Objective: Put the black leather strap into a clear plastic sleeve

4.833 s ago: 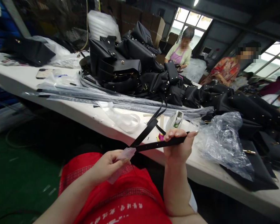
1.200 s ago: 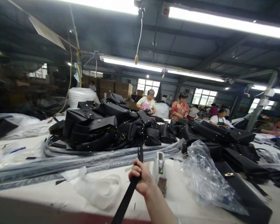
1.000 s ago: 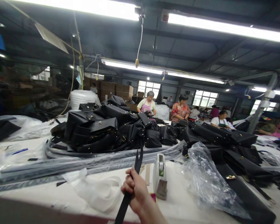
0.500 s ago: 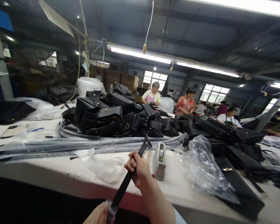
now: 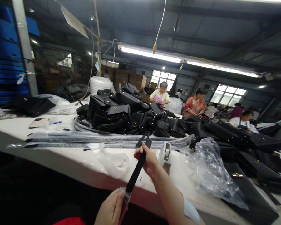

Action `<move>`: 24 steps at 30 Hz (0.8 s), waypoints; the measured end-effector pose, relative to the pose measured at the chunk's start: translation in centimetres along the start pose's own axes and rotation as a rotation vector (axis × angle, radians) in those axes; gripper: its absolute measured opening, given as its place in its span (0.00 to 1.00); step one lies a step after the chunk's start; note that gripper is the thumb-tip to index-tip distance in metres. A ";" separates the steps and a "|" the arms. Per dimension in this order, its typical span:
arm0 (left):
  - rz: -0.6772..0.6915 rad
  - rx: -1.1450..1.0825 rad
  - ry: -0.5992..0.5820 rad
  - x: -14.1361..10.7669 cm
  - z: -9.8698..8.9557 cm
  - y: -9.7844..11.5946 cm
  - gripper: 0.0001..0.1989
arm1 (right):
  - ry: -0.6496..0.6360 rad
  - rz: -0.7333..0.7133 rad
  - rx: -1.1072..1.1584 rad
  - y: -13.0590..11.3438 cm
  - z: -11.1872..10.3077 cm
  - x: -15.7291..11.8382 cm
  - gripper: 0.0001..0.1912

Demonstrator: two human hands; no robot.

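Observation:
A long black strap [image 5: 137, 171] slants from the table's front edge up toward the pile of bags. My right hand [image 5: 148, 157] is closed round its upper part, thumb on top. Lower down, my left hand [image 5: 111, 206] grips the strap's near end, where a clear plastic sleeve [image 5: 125, 197] covers it. Just right of my right hand stands a grey tape dispenser [image 5: 165, 156]. To the left lies a crumpled strip of white wrapping [image 5: 113, 161]. Behind the strap, several plastic-sleeved straps [image 5: 67, 139] lie along the table.
Black handbags [image 5: 114, 114] are heaped across the back of the white table [image 5: 67, 161]. Clear plastic film [image 5: 215, 172] covers part of a bag at right. A phone [image 5: 39, 122] and a blue pen [image 5: 57, 122] lie at left. Co-workers [image 5: 194, 104] stand beyond the pile.
The view has swung left, so things appear further right. My right hand has slid further up the strap, close to its far end. My left hand still holds the sleeved end.

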State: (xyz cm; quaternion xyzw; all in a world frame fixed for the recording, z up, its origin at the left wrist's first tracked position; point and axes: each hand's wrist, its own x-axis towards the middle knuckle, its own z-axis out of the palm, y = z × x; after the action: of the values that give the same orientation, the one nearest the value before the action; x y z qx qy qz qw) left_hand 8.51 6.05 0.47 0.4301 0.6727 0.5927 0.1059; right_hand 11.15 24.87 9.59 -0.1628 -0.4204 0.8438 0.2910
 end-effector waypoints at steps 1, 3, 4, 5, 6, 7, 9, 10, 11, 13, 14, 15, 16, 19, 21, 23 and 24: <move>0.012 0.008 -0.001 0.6 -0.1 0.4 0.22 | -0.050 -0.048 -0.059 -0.5 0.3 0.0 0.26; 0.046 0.028 0.024 2.3 -0.6 1.6 0.23 | -0.136 -0.137 -0.191 -0.4 1.3 -0.7 0.27; 0.063 0.034 0.036 3.3 -0.9 2.3 0.23 | -0.169 -0.175 -0.258 0.0 1.9 -1.3 0.28; 0.079 0.038 0.051 4.2 -1.2 3.1 0.23 | -0.196 -0.203 -0.324 0.5 2.5 -2.0 0.28; 0.095 0.045 0.078 5.1 -1.5 4.0 0.24 | -0.219 -0.220 -0.380 1.0 3.1 -2.7 0.29; 0.112 0.057 0.117 5.9 -1.7 4.8 0.24 | -0.233 -0.222 -0.424 1.4 3.6 -3.3 0.29; 0.155 0.071 0.185 7.0 -1.9 6.2 0.24 | -0.254 -0.173 -0.474 1.5 4.5 -3.9 0.30; 0.172 0.068 0.195 7.2 -1.9 6.6 0.24 | -0.252 -0.152 -0.463 1.1 4.8 -3.8 0.29; 0.186 0.061 0.182 7.1 -1.7 6.7 0.24 | -0.243 -0.139 -0.417 0.2 5.0 -3.6 0.27; 0.211 0.054 0.116 6.6 -1.0 6.2 0.24 | -0.196 -0.108 -0.239 -2.5 5.2 -2.3 0.23; 0.229 0.065 0.090 6.2 -0.6 5.7 0.24 | -0.168 -0.087 -0.124 -4.3 5.3 -1.5 0.21; 0.250 0.084 0.076 5.8 -0.1 5.0 0.24 | -0.143 -0.065 -0.015 -6.1 5.3 -0.7 0.19; 0.271 0.102 0.065 5.7 0.2 4.3 0.23 | -0.135 -0.041 0.065 -7.9 5.3 0.1 0.16; 0.297 0.128 0.044 6.5 0.3 3.7 0.24 | -0.245 -0.066 0.078 -12.0 5.9 1.5 0.16; 0.280 0.115 0.062 8.3 -0.4 5.1 0.25 | -0.369 -0.133 -0.036 -13.0 6.7 1.4 0.20; 0.243 0.054 0.082 10.5 -1.6 7.6 0.26 | -0.466 -0.201 -0.163 -12.7 7.7 0.7 0.25; 0.226 0.016 0.088 11.5 -2.2 9.0 0.27 | -0.494 -0.238 -0.224 -12.1 8.1 0.1 0.26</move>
State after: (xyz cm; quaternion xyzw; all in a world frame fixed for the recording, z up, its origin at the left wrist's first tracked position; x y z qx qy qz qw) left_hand 4.16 11.94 13.29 0.4774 0.6287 0.6139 0.0053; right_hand 11.13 25.75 24.18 0.0668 -0.5850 0.7664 0.2569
